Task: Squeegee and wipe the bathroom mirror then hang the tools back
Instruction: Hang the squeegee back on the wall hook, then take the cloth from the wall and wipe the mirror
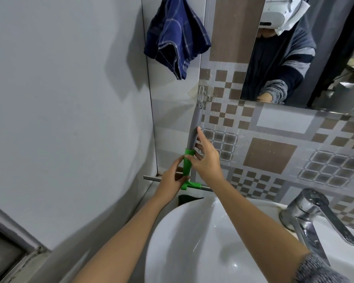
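Squeegee [194, 129]: upright, directly below clear wall hook [201, 92], against patterned tile wall [274, 123]. Grey handle uppermost, top end just under hook; engaged on hook or not, cannot tell. Green neck below handle. Blade horizontal at lowest point, farthest below hook.

Left hand [171, 179]: wrapped round lower green neck, thumb in front, fingers curled behind, grasping squeegee just above blade.

Right hand [205, 160]: grasping squeegee where grey handle meets green neck, below hook. Index finger straight, laid up along handle toward hook. Thumb on green collar. Remaining fingers loosely curled behind handle.

Blue checked cloth [176, 37]: hung high on wall, above and left of hook, well apart from squeegee.

Mirror [294, 58]: above and right of hook, lower edge roughly level with hook.

White washbasin [182, 242]: well below hook, under both forearms.

Chrome mixer tap [315, 217]: on basin rim, below and far right of hook.

Dark green item [189, 199]: behind basin rim, below blade; type not identifiable.
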Demonstrator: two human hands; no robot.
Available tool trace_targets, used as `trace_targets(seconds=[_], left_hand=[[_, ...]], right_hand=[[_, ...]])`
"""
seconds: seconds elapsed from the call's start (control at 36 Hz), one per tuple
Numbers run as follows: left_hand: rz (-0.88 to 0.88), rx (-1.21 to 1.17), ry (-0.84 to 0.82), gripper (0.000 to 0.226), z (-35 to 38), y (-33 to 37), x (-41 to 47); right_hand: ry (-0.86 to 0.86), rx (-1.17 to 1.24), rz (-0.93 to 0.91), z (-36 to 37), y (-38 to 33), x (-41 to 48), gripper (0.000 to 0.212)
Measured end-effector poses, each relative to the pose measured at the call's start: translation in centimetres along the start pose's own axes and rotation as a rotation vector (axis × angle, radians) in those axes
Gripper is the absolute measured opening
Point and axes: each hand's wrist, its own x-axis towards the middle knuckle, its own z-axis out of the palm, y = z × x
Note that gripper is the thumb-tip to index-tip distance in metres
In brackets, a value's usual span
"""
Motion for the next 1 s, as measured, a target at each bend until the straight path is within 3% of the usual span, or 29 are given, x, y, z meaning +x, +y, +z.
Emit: trace_targets(seconds=[0.22,0.36,0.56,0.75,0.92,1.0], left_hand=[[0.021,-0.013,0.046,0.043,-0.4,0.2,0.8],[0.129,-0.117,0.323,0.033,-3.6,4.1,2.1],[0.445,-0.157,0.648,0.025,-11.6,15.8,5.3],[0.584,-0.074,0.537,0.033,-16.8,24.5,9.5],[0.581,0.097,0.354,0.03,-17.7,26.5,12.8],[0.594,0.051,0.281,0.031,-17.2,26.5,13.6]], right_hand=[[0.041,-0.097,-0.049,-0.6,-0.2,0.1,0.07],[0.137,-0.104,-0.158,-2.6,-3.2,1.0,0.053],[0.289,0.004,-0.387,-5.1,-12.7,5.6,0.036],[0.262,0.099,-0.385,-5.0,-19.7,9.6,0.041],[0.236,0.018,-0.258,-3.4,-20.2,11.7,0.051],[0.248,0.028,-0.265,-3.6,-20.1,12.2,0.03]])
